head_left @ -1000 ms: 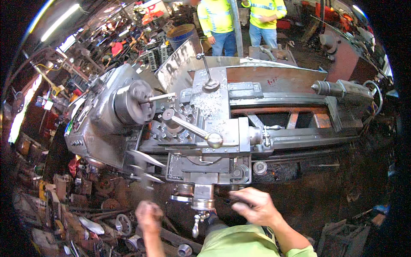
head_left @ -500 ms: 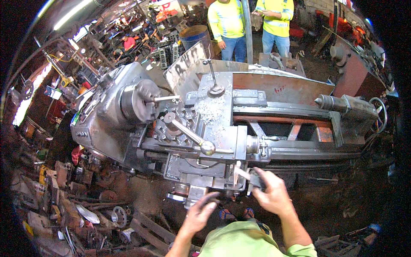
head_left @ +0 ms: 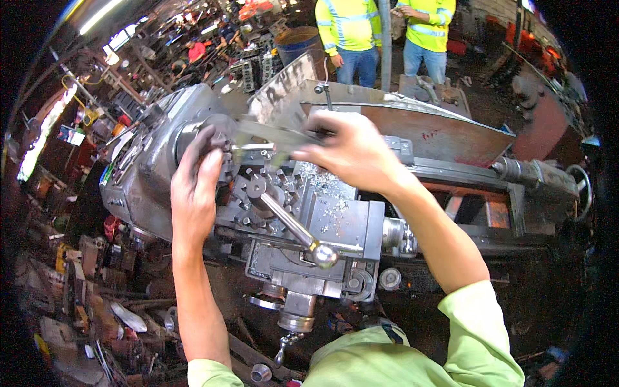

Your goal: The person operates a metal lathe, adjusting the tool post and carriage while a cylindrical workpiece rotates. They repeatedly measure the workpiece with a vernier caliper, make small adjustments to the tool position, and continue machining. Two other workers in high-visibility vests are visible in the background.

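Note:
My left hand (head_left: 196,177) is at the face of the lathe chuck (head_left: 222,132), fingers stretched up and thumb apart, with nothing visible in it. Whether it touches the chuck I cannot tell. From the chuck a thin round metal bar (head_left: 256,147) sticks out to the right. My right hand (head_left: 351,145) is closed on a flat grey strip (head_left: 274,132), smeared by motion, which reaches left above the bar toward the chuck. Below lies the tool post (head_left: 256,187) with its long ball-ended lever (head_left: 290,222).
Metal chips (head_left: 335,213) lie on the carriage. The tailstock (head_left: 541,177) stands at the right end of the bed. A sheet-metal guard (head_left: 412,126) runs behind the lathe. Two people in yellow shirts (head_left: 351,26) stand beyond it. Scrap parts (head_left: 109,277) crowd the lower left.
Both hands have moved from the front of the carriage up and left to the chuck. The flat grey strip now extends from my right hand above the bar.

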The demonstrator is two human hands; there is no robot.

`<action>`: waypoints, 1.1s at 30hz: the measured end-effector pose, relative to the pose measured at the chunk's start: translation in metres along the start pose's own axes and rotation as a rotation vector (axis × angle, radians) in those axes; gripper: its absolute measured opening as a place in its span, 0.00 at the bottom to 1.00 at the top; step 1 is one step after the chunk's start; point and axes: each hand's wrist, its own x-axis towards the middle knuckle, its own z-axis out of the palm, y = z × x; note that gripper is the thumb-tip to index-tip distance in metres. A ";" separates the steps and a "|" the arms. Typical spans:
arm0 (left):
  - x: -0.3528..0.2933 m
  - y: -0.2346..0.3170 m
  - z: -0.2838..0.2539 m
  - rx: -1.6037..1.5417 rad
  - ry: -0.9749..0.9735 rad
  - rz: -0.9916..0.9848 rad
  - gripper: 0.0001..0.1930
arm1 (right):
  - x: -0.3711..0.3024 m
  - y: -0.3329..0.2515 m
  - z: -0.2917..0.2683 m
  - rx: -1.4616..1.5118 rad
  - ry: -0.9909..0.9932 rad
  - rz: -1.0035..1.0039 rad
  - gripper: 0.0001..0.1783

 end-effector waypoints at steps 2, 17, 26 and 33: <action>0.026 -0.010 0.005 -0.041 -0.030 -0.142 0.20 | 0.046 0.016 0.023 0.131 -0.079 -0.001 0.15; 0.080 -0.068 0.009 0.242 0.228 -0.343 0.13 | 0.183 0.117 0.088 0.751 -0.494 0.064 0.16; 0.084 -0.089 0.037 0.237 0.236 -0.338 0.12 | 0.192 0.161 0.093 0.654 -0.532 -0.036 0.21; 0.081 -0.106 0.070 0.210 0.032 -0.463 0.08 | 0.178 0.212 0.097 0.041 -0.147 -0.404 0.22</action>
